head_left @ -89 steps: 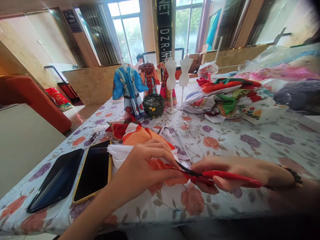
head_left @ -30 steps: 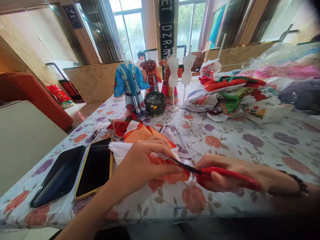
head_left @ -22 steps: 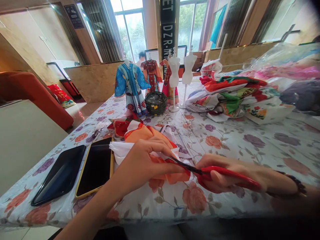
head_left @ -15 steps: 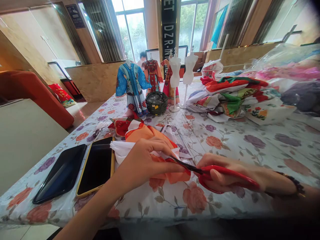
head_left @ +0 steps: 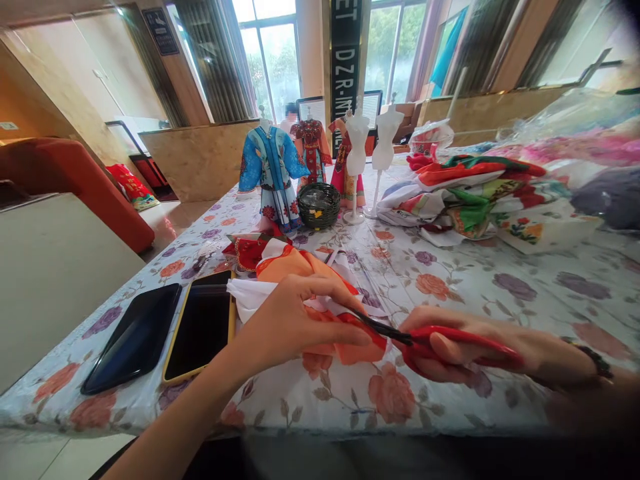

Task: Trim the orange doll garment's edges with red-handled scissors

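Flowered table (head_left: 450, 410) runs wide, clothes pile (head_left: 480, 193) at back right well out of the way, orange cloth (head_left: 289, 265) at front centre with two phones (head_left: 200, 333) crowding its left side. My left hand (head_left: 296, 313) curls over the cloth, thumb and index apart, can't tell if the hidden fingers pinch it; my right hand (head_left: 470, 321) wraps the red-handled scissors (head_left: 425, 340). I'd keep fabric taut, take short snips, and mind the blades running in by my left index.

Light: bright daylight enters through rear windows (head_left: 273, 73), panes overexposed. Glare: floor (head_left: 173, 220) shines; leftmost phone (head_left: 135, 340) reflects. Shadow: dark below front edge of bench (head_left: 465, 267). Distortion: right side stretches, blurs; corners there blacken.
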A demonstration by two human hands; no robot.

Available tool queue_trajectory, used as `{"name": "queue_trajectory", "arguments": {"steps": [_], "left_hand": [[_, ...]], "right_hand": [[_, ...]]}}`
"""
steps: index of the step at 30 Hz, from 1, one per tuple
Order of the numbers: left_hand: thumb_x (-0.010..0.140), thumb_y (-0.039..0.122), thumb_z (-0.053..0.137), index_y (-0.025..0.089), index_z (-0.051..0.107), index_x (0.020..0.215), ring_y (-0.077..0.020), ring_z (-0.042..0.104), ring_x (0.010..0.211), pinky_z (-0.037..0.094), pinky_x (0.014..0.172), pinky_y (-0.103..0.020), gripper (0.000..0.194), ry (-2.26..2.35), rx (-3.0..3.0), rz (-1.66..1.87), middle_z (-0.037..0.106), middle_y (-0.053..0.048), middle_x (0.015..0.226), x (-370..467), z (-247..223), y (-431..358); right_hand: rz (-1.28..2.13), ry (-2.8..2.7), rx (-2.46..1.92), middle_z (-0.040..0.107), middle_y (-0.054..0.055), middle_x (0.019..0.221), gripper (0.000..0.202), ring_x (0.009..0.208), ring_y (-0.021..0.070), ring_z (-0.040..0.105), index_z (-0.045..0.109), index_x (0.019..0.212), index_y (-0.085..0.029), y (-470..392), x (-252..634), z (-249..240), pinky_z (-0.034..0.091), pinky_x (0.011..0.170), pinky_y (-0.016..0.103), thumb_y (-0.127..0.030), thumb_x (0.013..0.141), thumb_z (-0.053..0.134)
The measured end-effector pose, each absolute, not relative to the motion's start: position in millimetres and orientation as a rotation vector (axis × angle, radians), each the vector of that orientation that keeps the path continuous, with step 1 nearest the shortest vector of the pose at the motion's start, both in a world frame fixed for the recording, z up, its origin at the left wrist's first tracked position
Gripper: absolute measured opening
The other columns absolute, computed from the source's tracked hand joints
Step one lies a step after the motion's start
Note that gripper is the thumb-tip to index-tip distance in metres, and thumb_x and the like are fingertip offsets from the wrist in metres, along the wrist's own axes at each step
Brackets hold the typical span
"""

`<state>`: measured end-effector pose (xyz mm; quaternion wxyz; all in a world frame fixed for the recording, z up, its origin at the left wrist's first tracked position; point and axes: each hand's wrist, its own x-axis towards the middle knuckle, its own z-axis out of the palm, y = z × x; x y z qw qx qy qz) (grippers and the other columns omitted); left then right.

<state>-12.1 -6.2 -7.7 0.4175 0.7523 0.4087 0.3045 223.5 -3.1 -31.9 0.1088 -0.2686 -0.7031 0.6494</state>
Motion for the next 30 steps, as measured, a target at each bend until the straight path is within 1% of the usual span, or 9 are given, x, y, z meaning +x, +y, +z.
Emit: {"name": "queue_trajectory", "arguments": {"steps": [4, 6, 9, 11, 16, 20, 24, 26, 30], "left_hand": [[0.067, 0.024, 0.079, 0.021, 0.072, 0.076, -0.0089, 0.059, 0.078, 0.046, 0.073, -0.018, 0.012, 1.001, 1.893, 0.744, 0.067, 0.005, 0.077, -15.7, -5.0, -5.1], [0.068, 0.022, 0.078, 0.020, 0.072, 0.074, -0.0088, 0.059, 0.078, 0.045, 0.073, -0.018, 0.009, 0.996, 1.906, 0.745, 0.068, 0.005, 0.076, -16.1, -4.3, -4.5], [0.069, 0.022, 0.078, 0.018, 0.072, 0.071, -0.0094, 0.060, 0.078, 0.045, 0.074, -0.019, 0.007, 0.995, 1.931, 0.761, 0.068, 0.004, 0.075, -15.1, -4.5, -4.3], [0.069, 0.022, 0.078, 0.018, 0.072, 0.071, -0.0101, 0.060, 0.079, 0.045, 0.075, -0.020, 0.008, 0.991, 1.951, 0.774, 0.068, 0.003, 0.075, -14.0, -5.2, -4.3], [0.069, 0.023, 0.078, 0.017, 0.071, 0.070, -0.0122, 0.060, 0.081, 0.045, 0.075, -0.023, 0.009, 0.981, 1.980, 0.779, 0.067, 0.001, 0.075, -12.0, -6.6, -4.4], [0.069, 0.021, 0.078, 0.016, 0.072, 0.069, -0.0131, 0.059, 0.080, 0.045, 0.075, -0.024, 0.008, 0.967, 1.994, 0.801, 0.066, 0.000, 0.072, -11.2, -6.3, -4.6], [0.069, 0.021, 0.078, 0.017, 0.072, 0.069, -0.0141, 0.059, 0.081, 0.045, 0.075, -0.024, 0.007, 0.940, 1.999, 0.822, 0.065, 0.000, 0.072, -11.9, -7.4, -4.7], [0.068, 0.022, 0.078, 0.017, 0.072, 0.068, -0.0141, 0.059, 0.081, 0.045, 0.074, -0.024, 0.008, 0.936, 2.002, 0.833, 0.065, 0.000, 0.072, -12.3, -7.9, -4.9], [0.067, 0.021, 0.079, 0.017, 0.073, 0.067, -0.0135, 0.059, 0.080, 0.045, 0.073, -0.023, 0.008, 0.946, 2.021, 0.861, 0.065, 0.000, 0.071, -12.4, -7.5, -5.2]], "right_hand": [[1.981, -2.068, -0.758, 0.038, -0.005, 0.057, 0.055, 0.044, 0.0048, 0.032, 0.039, 0.060, -0.018, -0.4, 226.2, -31.9, 0.026, 0.042, 0.021, -0.066, 0.082, 0.049], [2.012, -2.054, -0.722, 0.038, -0.005, 0.056, 0.057, 0.043, 0.0044, 0.031, 0.039, 0.060, -0.018, 0.3, 227.1, -33.3, 0.025, 0.041, 0.021, -0.070, 0.081, 0.048], [2.009, -2.025, -0.656, 0.037, -0.005, 0.058, 0.052, 0.044, 0.0050, 0.030, 0.040, 0.066, -0.018, -0.4, 228.7, -35.0, 0.025, 0.042, 0.021, -0.066, 0.085, 0.047], [1.991, -2.043, -0.660, 0.038, -0.006, 0.060, 0.049, 0.046, 0.0058, 0.031, 0.044, 0.072, -0.017, -1.3, 229.3, -35.0, 0.026, 0.043, 0.021, -0.064, 0.086, 0.046], [1.978, -2.073, -0.716, 0.038, -0.007, 0.057, 0.050, 0.047, 0.0068, 0.031, 0.051, 0.085, -0.015, -1.9, 227.0, -32.8, 0.026, 0.045, 0.023, -0.065, 0.085, 0.048], [2.020, -2.006, -0.662, 0.036, -0.007, 0.057, 0.048, 0.047, 0.0066, 0.029, 0.049, 0.082, -0.015, -2.7, 225.1, -33.3, 0.024, 0.044, 0.022, -0.064, 0.085, 0.049], [1.983, -2.034, -0.705, 0.035, -0.007, 0.055, 0.053, 0.047, 0.0063, 0.028, 0.044, 0.071, -0.017, -3.3, 226.3, -36.3, 0.024, 0.044, 0.023, -0.069, 0.083, 0.048], [1.967, -2.063, -0.756, 0.036, -0.007, 0.056, 0.055, 0.046, 0.0061, 0.029, 0.042, 0.069, -0.018, -3.3, 227.3, -37.3, 0.024, 0.044, 0.023, -0.070, 0.082, 0.047], [1.943, -2.074, -0.774, 0.035, -0.007, 0.057, 0.054, 0.046, 0.0063, 0.028, 0.046, 0.074, -0.017, -4.7, 229.0, -37.4, 0.023, 0.043, 0.023, -0.071, 0.082, 0.045]]}}
